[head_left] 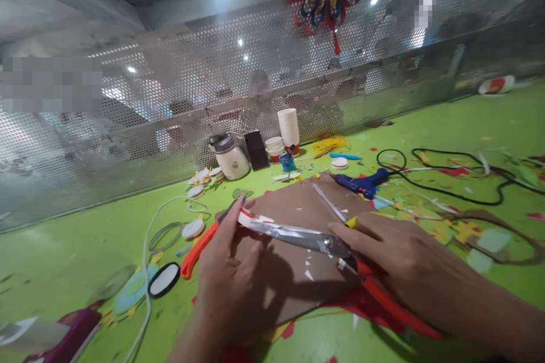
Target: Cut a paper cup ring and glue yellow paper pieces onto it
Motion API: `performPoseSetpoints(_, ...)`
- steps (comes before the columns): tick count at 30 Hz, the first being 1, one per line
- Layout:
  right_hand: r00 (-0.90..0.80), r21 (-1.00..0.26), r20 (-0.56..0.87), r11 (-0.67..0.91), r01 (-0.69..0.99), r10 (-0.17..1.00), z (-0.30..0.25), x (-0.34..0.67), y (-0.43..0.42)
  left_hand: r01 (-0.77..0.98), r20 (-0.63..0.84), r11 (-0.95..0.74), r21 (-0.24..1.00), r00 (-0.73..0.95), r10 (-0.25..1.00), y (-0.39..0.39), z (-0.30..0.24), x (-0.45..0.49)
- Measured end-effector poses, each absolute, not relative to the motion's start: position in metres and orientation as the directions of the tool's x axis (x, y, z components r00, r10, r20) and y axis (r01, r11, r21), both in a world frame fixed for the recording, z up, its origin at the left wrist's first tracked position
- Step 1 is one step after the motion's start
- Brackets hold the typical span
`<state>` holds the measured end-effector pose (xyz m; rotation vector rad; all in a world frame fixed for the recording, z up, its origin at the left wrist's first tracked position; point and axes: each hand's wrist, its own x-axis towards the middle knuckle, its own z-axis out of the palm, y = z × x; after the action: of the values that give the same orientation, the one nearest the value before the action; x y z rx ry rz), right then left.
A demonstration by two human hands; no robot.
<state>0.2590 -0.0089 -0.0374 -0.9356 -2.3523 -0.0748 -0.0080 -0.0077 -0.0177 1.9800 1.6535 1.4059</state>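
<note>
My right hand (pixel 395 249) grips scissors (pixel 306 238) with orange-red handles, their long metal blades pointing left toward my other hand. Between the fingertips of my left hand (pixel 234 261) is a small curved strip of white paper with a red edge (pixel 255 218). The blade tips meet this strip; whether they cut into it I cannot tell. Below both hands lies a brown cardboard sheet (pixel 293 283) with small white scraps. An orange-handled tool (pixel 198 252) lies beside my left hand, partly hidden by it. A slim silvery stick (pixel 327 201) rests near my right fingers.
A blue glue gun (pixel 361 182) with a black cord (pixel 447 195) lies at right. Behind the cardboard stand a white jug (pixel 232 161), a phone (pixel 256 150) and stacked paper cups (pixel 289 126). A purple tool (pixel 70 337) and a white cable (pixel 147 272) are at left.
</note>
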Motion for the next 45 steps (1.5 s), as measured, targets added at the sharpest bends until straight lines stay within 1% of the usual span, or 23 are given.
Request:
performPoseSetpoints(9,-0.547,-0.164,0.58,0.745,0.647,0.603,-0.0367,0.2577,-0.0112,0.643,0.55,-0.366,0.673,-0.104,0.829,-0.0076,-0.0194,-0.0066)
performPoseSetpoints(14,-0.558,-0.152,0.558,0.738,0.658,0.613,-0.0338,0.2573,-0.0136,0.575,0.522,-0.372,0.729,-0.115,0.845,-0.0058,-0.0227,-0.0062)
performPoseSetpoints(17,-0.531,-0.166,0.571,0.721,0.673,0.626,-0.0349,0.256,-0.0146,0.541,0.509,-0.375,0.753,-0.117,0.853,-0.006,-0.0234,-0.0067)
performPoseSetpoints(21,-0.519,-0.178,0.575,0.716,0.675,0.633,-0.037,0.2549,-0.0146,0.578,0.483,-0.334,0.744,-0.12,0.868,-0.0077,-0.0208,-0.0065)
performPoseSetpoints(30,-0.506,-0.199,0.578,0.712,0.673,0.64,-0.0416,0.2557,-0.0152,0.608,0.521,-0.351,0.712,-0.122,0.845,-0.0077,-0.021,-0.0069)
performPoseSetpoints(37,-0.509,-0.192,0.576,0.711,0.676,0.64,-0.0417,0.2551,-0.0154,0.577,0.489,-0.337,0.744,-0.126,0.863,-0.0074,-0.0191,-0.0042)
performPoseSetpoints(45,-0.532,-0.197,0.536,0.71,0.676,0.656,-0.0414,0.2534,-0.0167,0.59,0.498,-0.337,0.734,-0.13,0.857,-0.0071,-0.0181,-0.0029)
